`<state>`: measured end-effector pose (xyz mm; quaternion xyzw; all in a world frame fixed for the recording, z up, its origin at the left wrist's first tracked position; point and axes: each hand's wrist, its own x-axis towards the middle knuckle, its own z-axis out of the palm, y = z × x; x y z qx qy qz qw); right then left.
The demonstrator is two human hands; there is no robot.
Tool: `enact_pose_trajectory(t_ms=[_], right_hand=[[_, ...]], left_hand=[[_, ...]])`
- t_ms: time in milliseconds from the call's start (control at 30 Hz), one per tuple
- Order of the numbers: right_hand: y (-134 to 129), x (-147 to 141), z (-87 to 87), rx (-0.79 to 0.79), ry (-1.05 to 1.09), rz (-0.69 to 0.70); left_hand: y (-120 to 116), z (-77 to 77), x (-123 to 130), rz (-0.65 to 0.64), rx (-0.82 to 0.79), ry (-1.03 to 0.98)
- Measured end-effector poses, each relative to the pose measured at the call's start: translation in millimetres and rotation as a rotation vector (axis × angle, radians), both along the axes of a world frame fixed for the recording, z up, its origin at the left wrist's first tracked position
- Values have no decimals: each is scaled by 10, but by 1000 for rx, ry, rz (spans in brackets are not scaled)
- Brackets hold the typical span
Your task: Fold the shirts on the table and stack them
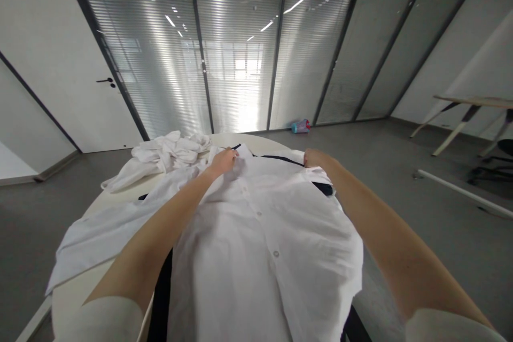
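A white buttoned shirt (256, 235) lies spread over a round cream table (264, 143), its lower part towards me and one sleeve stretched out to the left. Dark cloth (323, 188) shows from beneath it at the shoulder and along the sides. Near the collar, my left hand (225, 161) pinches the white fabric. My right hand (315, 158) is closed on the white cloth at the shirt's right shoulder, by the table's far right edge.
A crumpled heap of white cloth (170, 152) sits on the table's far left. Beyond stand a glass partition and a white door (80, 64). A blue and red bin (300, 126) is on the floor. At the right are a wooden-topped table (476, 101) and a white bar (460, 191).
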<state>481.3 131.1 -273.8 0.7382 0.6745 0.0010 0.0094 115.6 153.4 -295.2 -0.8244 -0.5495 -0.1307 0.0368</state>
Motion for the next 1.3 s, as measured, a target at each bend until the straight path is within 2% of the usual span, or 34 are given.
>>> enact_pose_trajectory(t_ms=[133, 233, 300, 400, 500, 567, 633, 700, 767, 900, 1000, 1067, 1133, 1300], right_hand=[[-45, -10, 12, 16, -40, -66], [-91, -60, -5, 120, -46, -102], [-87, -99, -24, 193, -41, -138], [-6, -151, -98, 306, 28, -169], [117, -192, -255, 306, 201, -117], [170, -203, -369, 250, 266, -76], [179, -187, -441, 246, 272, -74], [149, -136, -447, 302, 285, -95], [86, -65, -397, 362, 314, -92], [-168, 43, -273, 298, 356, 42], [-480, 43, -256, 196, 348, 209], [-693, 29, -277, 137, 317, 311], [-859, 32, -307, 122, 282, 363], [-1030, 89, -373, 130, 216, 451]], left_hand=[[131, -201, 267, 83, 45, -34], [146, -361, 326, 185, 110, -47], [144, -414, 334, 212, 188, -69], [144, -414, 338, 253, 322, -108], [145, -359, 322, 302, 321, -152], [126, -299, 298, 277, 307, -174], [49, -219, 281, 182, 322, -174], [-136, -129, 279, 28, 310, -150], [-461, -49, 279, -155, 215, -131], [-1453, 36, 166, -667, -137, -80], [-2171, 34, -45, -887, -300, -36], [-2494, 20, -191, -933, -359, -47], [-2687, 15, -308, -933, -390, -80], [-2853, 75, -568, -916, -406, -86]])
